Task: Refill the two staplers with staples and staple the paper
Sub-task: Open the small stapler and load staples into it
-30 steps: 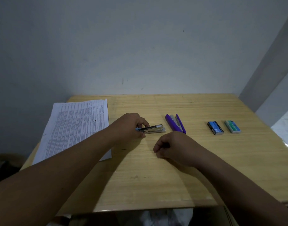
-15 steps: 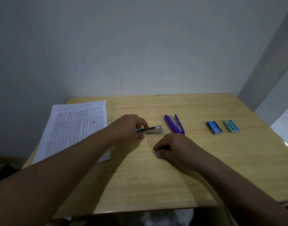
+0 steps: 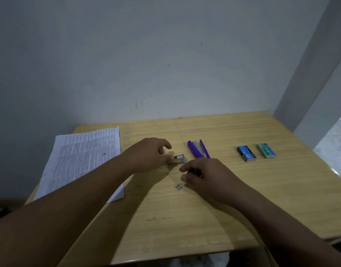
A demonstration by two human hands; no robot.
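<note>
A small silver stapler (image 3: 178, 159) lies at the table's middle, with my left hand (image 3: 150, 154) holding its rear end under the thumb and the index finger lifted. Just to its right, my right hand (image 3: 206, 175) has its fingers curled around a small dark piece (image 3: 197, 172) that I cannot identify. A short strip of staples (image 3: 178, 187) lies loose on the wood in front of that hand. The purple stapler (image 3: 197, 149) rests behind the right hand. A blue staple box (image 3: 246, 153) and a green staple box (image 3: 266, 150) sit to the right. The printed paper (image 3: 82, 160) lies at the left.
The wooden table (image 3: 214, 218) stands against a grey wall, with a pillar at the back right. The paper overhangs the table's left edge. My forearms cross the front half of the table.
The small stapler now looks shorter and its dark top no longer shows. My left index finger has lifted. My right hand rose slightly, and a loose strip of staples has appeared on the table.
</note>
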